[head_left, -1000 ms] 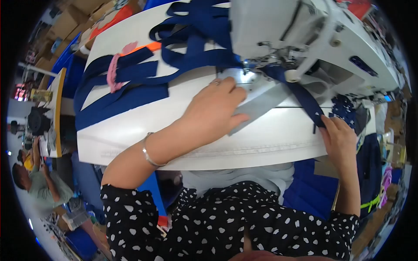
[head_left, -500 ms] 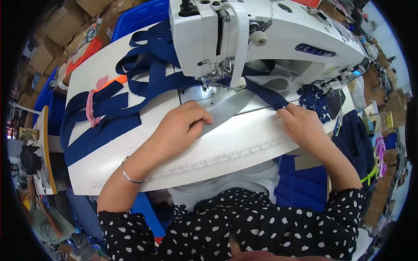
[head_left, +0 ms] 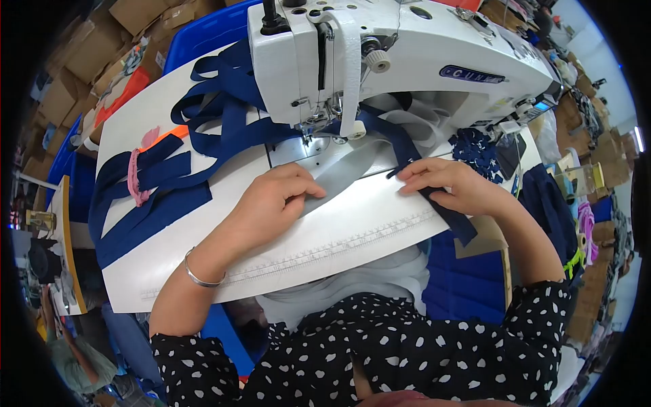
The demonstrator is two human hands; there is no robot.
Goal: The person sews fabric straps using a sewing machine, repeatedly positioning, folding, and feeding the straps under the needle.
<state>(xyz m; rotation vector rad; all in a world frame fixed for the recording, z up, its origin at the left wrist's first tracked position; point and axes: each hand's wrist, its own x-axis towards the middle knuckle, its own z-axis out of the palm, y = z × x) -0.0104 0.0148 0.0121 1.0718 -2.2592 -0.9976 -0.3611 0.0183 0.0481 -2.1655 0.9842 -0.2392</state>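
My left hand (head_left: pixel 277 201), with its thumb and fingers together, pinches the edge of a grey fabric strip (head_left: pixel 347 171) on the white table. My right hand (head_left: pixel 453 184) has its fingers around a navy strip (head_left: pixel 400 139) that comes from under the sewing machine's presser foot (head_left: pixel 308 129); the strip's end hangs past the table's front edge. Left of the needle, a long navy band (head_left: pixel 237 139) lies in loops. Pink cloth (head_left: pixel 133 178) ties part of it at the far left.
The white sewing machine (head_left: pixel 420 51) stands across the back. A patterned navy cloth (head_left: pixel 476 152) and a dark phone-like object (head_left: pixel 508 152) lie at the right. A blue bin (head_left: pixel 203 37) stands behind. A person (head_left: pixel 81 359) is at the lower left.
The view has swung, so the machine appears further left. My right hand has shifted along the navy strip, whose end now hangs below it. My left hand has closed on the grey strip.
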